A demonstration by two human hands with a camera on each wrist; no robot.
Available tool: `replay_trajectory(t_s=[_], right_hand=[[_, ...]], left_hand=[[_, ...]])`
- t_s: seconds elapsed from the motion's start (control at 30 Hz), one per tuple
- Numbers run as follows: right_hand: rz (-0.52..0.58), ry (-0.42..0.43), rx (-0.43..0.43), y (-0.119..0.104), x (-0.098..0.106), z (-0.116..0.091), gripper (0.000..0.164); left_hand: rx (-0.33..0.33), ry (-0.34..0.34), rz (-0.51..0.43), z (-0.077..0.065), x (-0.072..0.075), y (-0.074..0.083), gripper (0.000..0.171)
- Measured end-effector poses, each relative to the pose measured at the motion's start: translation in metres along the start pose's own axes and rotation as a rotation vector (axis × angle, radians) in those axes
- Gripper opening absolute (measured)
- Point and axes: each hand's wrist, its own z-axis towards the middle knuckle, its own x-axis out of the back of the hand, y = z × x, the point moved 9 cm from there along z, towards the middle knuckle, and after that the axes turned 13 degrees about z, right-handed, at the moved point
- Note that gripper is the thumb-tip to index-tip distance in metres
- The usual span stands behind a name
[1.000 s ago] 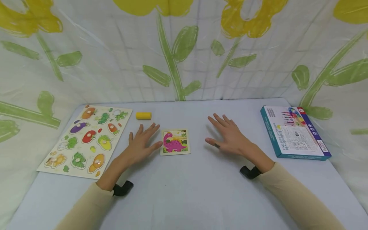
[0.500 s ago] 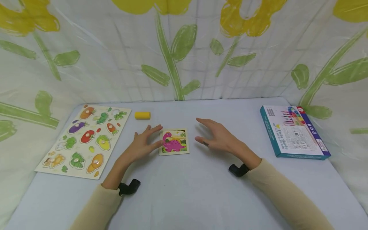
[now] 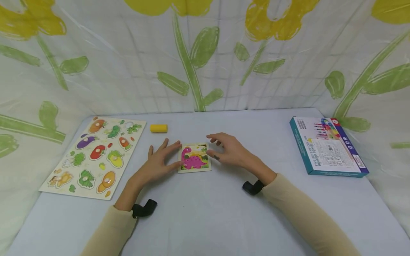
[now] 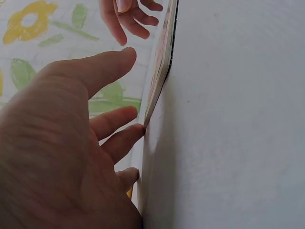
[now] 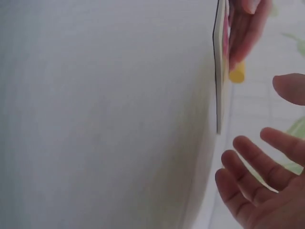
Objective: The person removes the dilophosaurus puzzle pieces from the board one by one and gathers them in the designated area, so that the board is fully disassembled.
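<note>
A small square dinosaur puzzle (image 3: 195, 163) in a pale frame lies flat at the middle of the table, its picture a pink dinosaur. At its left edge is my left hand (image 3: 156, 163), fingers spread; in the left wrist view one fingertip (image 4: 139, 130) meets the corner of the puzzle's rim, and the thumb stays raised. My right hand (image 3: 233, 152) hovers by the puzzle's right edge with loosely bent fingers. A gap shows between it and the puzzle (image 5: 220, 71) in the right wrist view, and it holds nothing.
A wooden vegetable puzzle board (image 3: 119, 125) lies to the left. Behind the left hand is a yellow cylinder (image 3: 158, 128). A teal-edged flat box (image 3: 333, 153) lies at the right. A flower-printed curtain (image 3: 134, 71) hangs behind the table.
My right hand has moved left to the puzzle's right side, its fingers bending more. My left hand has shifted slightly right, against the puzzle's left edge. The puzzle stays in place.
</note>
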Motion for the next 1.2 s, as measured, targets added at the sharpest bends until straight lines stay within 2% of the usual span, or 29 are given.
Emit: replay_trajectory(t_s=[0.3, 0.57, 0.93, 1.2], right_hand=[[0.003, -0.027, 0.107, -0.014, -0.015, 0.015, 0.041], [-0.010, -0.068, 0.102, -0.018, -0.030, 0.032, 0.029], [-0.027, -0.118, 0.114, -0.022, -0.046, 0.051, 0.025], [-0.037, -0.129, 0.107, -0.019, -0.056, 0.061, 0.022]], left_hand=[[-0.061, 0.007, 0.050, -0.004, -0.001, 0.001, 0.076], [-0.100, -0.002, 0.037, -0.006, -0.001, 0.001, 0.077], [-0.165, 0.018, 0.045, -0.006, -0.004, 0.002, 0.059], [-0.158, 0.020, 0.053, -0.009, -0.003, 0.002, 0.054]])
